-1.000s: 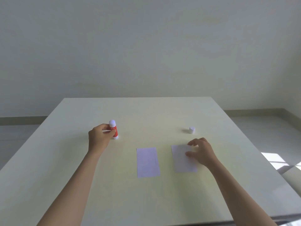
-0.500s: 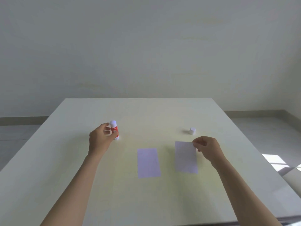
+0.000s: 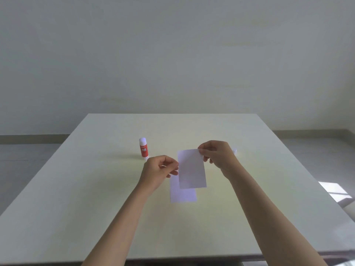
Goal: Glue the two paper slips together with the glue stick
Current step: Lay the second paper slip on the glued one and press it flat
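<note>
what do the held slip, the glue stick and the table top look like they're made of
Held slip: thin matte white paper, seemingly; it hangs flat from the right hand.
Glue stick: likely smooth plastic, a red printed body with a white top.
Table: pale cream, smooth, faintly glossy near the right edge; laminate or painted board, cannot tell which.

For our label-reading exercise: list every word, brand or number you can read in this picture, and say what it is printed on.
"GLUE STICK": white letters on the red body of the glue stick.
A smaller line above those words, on the same tube: too small and blurred to read.
The held paper slip and the lower paper slip: no print visible.
</note>
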Tool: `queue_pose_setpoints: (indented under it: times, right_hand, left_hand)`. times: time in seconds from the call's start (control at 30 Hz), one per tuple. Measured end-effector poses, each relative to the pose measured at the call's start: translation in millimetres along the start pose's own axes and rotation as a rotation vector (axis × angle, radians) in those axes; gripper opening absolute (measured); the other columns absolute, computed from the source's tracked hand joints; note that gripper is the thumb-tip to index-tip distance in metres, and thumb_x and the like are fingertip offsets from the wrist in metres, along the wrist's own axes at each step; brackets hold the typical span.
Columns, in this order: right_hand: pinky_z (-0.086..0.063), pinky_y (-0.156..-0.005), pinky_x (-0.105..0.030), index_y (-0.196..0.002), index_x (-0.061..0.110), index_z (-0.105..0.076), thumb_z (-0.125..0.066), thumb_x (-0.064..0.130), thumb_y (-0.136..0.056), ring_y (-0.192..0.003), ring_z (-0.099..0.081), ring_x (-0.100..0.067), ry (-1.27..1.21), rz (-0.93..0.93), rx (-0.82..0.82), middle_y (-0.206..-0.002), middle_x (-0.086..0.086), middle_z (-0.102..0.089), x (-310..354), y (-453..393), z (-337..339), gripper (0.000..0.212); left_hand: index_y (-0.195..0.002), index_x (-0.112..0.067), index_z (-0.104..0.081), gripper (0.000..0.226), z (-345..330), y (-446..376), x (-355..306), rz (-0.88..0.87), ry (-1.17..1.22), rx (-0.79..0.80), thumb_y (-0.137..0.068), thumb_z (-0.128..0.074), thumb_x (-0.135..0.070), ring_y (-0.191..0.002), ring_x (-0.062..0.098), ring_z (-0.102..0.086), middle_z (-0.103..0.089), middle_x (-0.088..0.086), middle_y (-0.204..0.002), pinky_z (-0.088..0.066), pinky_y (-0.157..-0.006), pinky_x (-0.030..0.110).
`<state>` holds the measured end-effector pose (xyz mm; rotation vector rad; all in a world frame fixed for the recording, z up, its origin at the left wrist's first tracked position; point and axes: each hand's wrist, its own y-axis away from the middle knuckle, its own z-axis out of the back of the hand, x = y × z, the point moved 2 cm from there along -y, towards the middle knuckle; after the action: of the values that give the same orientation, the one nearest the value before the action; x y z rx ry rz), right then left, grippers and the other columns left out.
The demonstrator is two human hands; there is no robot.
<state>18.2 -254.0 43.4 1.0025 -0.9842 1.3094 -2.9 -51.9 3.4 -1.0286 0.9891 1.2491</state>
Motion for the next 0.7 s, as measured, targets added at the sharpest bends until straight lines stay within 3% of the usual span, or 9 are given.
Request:
queue_pose_setpoints:
  times: [0.2, 0.33, 0.4, 0.5, 0.7]
  right_hand:
    - [-0.036, -0.049, -0.019, -0.080, 0.005, -0.067, -0.060, -0.004, -0.083, -0.047, -0.053, -0.008, -0.007, -0.036, 0.022, -0.064, 0.000, -0.062, -6.7, 3.0, -8.6, 0.012]
    - [-0.036, -0.052, -0.022, -0.091, 0.001, -0.067, -0.060, -0.001, -0.085, -0.054, -0.053, -0.015, -0.074, -0.050, 0.012, -0.066, -0.003, -0.061, -9.0, 4.8, -13.3, 0.009]
    - [-0.035, -0.051, -0.022, -0.095, 0.003, -0.066, -0.063, 0.006, -0.086, -0.054, -0.054, -0.015, -0.097, -0.079, 0.010, -0.066, -0.003, -0.061, -13.6, 8.4, -18.2, 0.010]
    - [-0.035, -0.050, -0.023, -0.089, 0.000, -0.066, -0.066, 0.014, -0.086, -0.053, -0.056, -0.015, -0.086, -0.137, 0.034, -0.066, -0.003, -0.063, -27.0, 16.5, -27.0, 0.014]
    - [-0.035, -0.051, -0.023, -0.080, 0.000, -0.066, -0.067, 0.008, -0.084, -0.052, -0.055, -0.015, -0.066, -0.216, 0.079, -0.066, -0.006, -0.064, -45.0, 21.8, -35.5, 0.009]
  left_hand:
    - [-0.068, -0.021, -0.068, 0.015, 5.0, 6.7, 10.4, 0.135, 0.024, 0.022, -0.079, -0.071, -0.010, -0.058, 0.003, -0.065, -0.069, -0.011, -0.062, -0.047, -0.057, 0.018]
    - [-0.065, -0.020, -0.066, 0.020, 6.0, 4.9, 9.3, 0.186, 0.106, 0.041, -0.082, -0.066, -0.011, -0.066, 0.005, -0.065, -0.068, -0.006, -0.071, -0.050, -0.062, 0.021]
    - [-0.064, -0.018, -0.065, 0.021, 5.9, 2.9, 7.6, 0.197, 0.137, 0.025, -0.084, -0.063, -0.011, -0.061, 0.003, -0.065, -0.067, -0.010, -0.064, -0.049, -0.061, 0.021]
    - [-0.066, -0.016, -0.064, 0.019, 6.2, 1.5, 9.0, 0.218, 0.121, -0.030, -0.085, -0.061, -0.010, -0.055, -0.001, -0.064, -0.066, -0.010, -0.060, -0.046, -0.060, 0.021]
    - [-0.067, -0.013, -0.064, 0.018, 6.8, 4.3, 22.3, 0.280, 0.081, -0.074, -0.084, -0.060, -0.010, -0.059, 0.007, -0.063, -0.067, -0.001, -0.068, -0.045, -0.059, 0.021]
